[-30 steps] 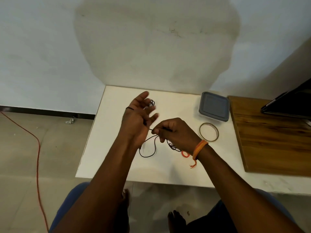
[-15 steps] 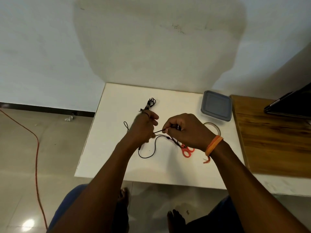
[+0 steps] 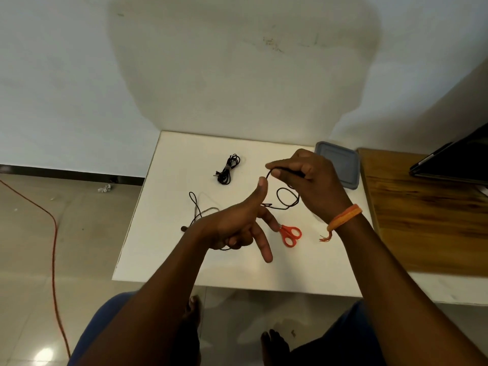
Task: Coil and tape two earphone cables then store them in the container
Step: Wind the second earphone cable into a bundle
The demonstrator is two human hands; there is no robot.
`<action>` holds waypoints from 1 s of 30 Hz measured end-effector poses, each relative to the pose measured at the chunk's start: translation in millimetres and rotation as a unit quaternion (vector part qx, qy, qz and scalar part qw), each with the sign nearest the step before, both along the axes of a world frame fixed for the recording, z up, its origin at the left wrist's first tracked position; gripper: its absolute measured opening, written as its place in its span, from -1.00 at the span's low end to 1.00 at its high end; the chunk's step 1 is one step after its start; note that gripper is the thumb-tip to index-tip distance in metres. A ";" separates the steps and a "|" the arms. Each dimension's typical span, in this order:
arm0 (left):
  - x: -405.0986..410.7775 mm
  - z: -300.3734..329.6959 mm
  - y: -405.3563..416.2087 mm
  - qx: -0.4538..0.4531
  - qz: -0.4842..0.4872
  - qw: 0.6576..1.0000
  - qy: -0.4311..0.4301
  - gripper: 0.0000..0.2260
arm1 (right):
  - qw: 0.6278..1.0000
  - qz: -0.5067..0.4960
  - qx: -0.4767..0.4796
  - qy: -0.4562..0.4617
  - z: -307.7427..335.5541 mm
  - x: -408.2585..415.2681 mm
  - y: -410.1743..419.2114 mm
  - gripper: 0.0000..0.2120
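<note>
Head view: right hand (image 3: pixel 311 180) pinches thin black cable (image 3: pixel 286 200) (looped); left hand (image 3: pixel 237 228) grip half-curled around its slack.

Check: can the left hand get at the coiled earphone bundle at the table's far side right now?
Probably yes. The coiled bundle lies in the open, nothing between it and the left hand, though that hand is busy with the loose cable.

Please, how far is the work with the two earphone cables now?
Done: one cable bundle lies coiled on the white table, bound at its middle. In hand: the right hand pinches the loose second cable, leading it to the left hand. Left: finish this coil, tape it, then open the lidded container and store both.
</note>
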State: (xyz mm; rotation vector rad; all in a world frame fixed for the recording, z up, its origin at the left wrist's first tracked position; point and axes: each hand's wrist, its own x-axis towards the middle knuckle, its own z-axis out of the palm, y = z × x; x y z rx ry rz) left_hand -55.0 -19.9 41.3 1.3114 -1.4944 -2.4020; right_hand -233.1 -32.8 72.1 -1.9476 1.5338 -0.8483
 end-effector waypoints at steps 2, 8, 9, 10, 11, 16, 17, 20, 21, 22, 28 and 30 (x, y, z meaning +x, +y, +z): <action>-0.6 1.0 -0.9 0.021 -0.021 0.998 0.055 -0.02 | 0.998 -0.016 0.029 -0.047 -2.4 2.4 -1.0 -0.78; 0.4 4.1 -6.0 0.085 -0.056 0.974 0.200 -0.04 | 0.984 -0.031 0.094 -0.149 -10.2 1.4 -4.0 -0.75; 1.7 4.5 -6.7 0.099 -0.052 0.966 0.232 -0.05 | 0.981 -0.031 0.108 -0.160 -10.7 0.9 -3.8 -0.75; 3.3 4.6 -7.9 0.114 -0.043 0.954 0.273 -0.06 | 0.979 -0.029 0.121 -0.163 -10.7 0.8 -3.5 -0.74; 5.5 5.1 -9.1 0.132 -0.030 0.937 0.322 -0.07 | 0.979 -0.025 0.132 -0.151 -11.5 0.6 -3.2 -0.75; 19.6 6.6 -17.9 0.190 0.033 0.818 0.541 0.02 | 0.980 0.032 0.186 -0.055 -20.6 11.1 2.7 -0.85; 21.5 6.2 -18.8 0.193 0.049 0.801 0.565 0.00 | 0.976 0.040 0.202 -0.062 -21.4 15.8 5.3 -0.83; 23.1 1.5 -20.9 0.192 0.112 0.778 0.588 -0.28 | 0.966 0.072 0.242 -0.060 -23.5 31.6 12.8 -0.72; 22.8 0.7 -21.2 0.196 0.135 0.773 0.588 -0.35 | 0.964 0.075 0.249 -0.050 -24.6 35.8 14.7 -0.69; 22.7 0.4 -21.2 0.201 0.162 0.767 0.587 -0.39 | 0.964 0.074 0.252 -0.038 -25.5 39.9 16.0 -0.67; 25.6 9.2 -18.9 0.133 0.429 0.752 0.482 -0.61 | 0.949 0.094 0.301 -0.008 -29.6 56.7 22.7 -0.69; 24.5 15.4 -18.8 0.106 0.491 0.749 0.431 -0.72 | 0.947 0.106 0.303 0.011 -28.6 58.9 24.0 -0.58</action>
